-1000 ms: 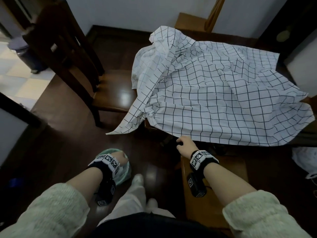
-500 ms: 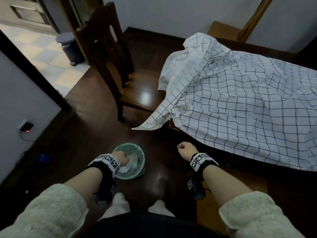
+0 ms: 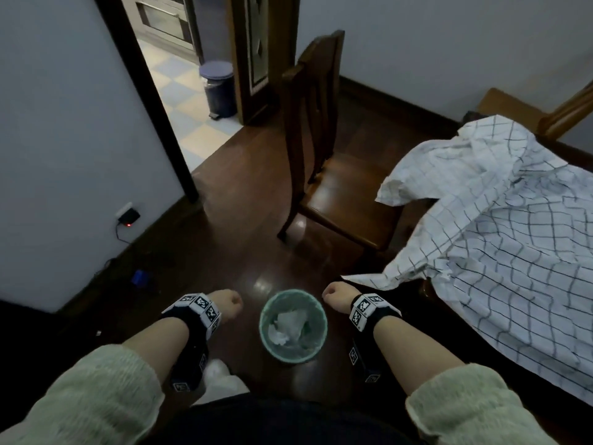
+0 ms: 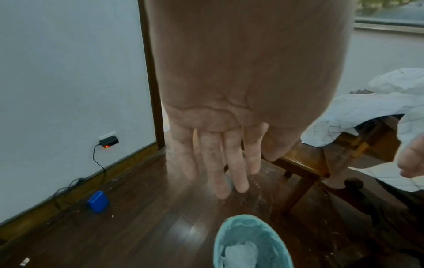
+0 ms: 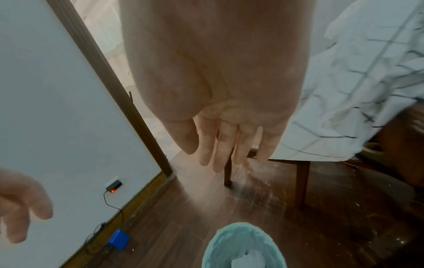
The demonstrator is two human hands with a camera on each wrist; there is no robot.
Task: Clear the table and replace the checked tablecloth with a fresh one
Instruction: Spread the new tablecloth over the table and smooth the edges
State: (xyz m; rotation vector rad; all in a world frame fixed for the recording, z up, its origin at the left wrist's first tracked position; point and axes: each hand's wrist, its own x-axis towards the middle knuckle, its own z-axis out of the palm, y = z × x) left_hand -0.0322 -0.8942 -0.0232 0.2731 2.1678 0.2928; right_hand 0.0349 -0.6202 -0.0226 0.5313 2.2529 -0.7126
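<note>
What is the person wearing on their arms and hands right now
Both forearms come out of fuzzy, pale green knit sleeves pushed up toward the elbow. Each wrist carries a black band faced with white squares printed with black square-code markers, and a small black box with more markers hangs beneath it. The left hand and right hand are bare.

Both forearms wore fuzzy pale green sleeves (image 3: 96, 399) pushed up from the wrists at the frame's lower corners. Each wrist carried a black band (image 3: 373, 311) with white square-patterned markers and a black camera box (image 3: 187, 369) beneath.
</note>
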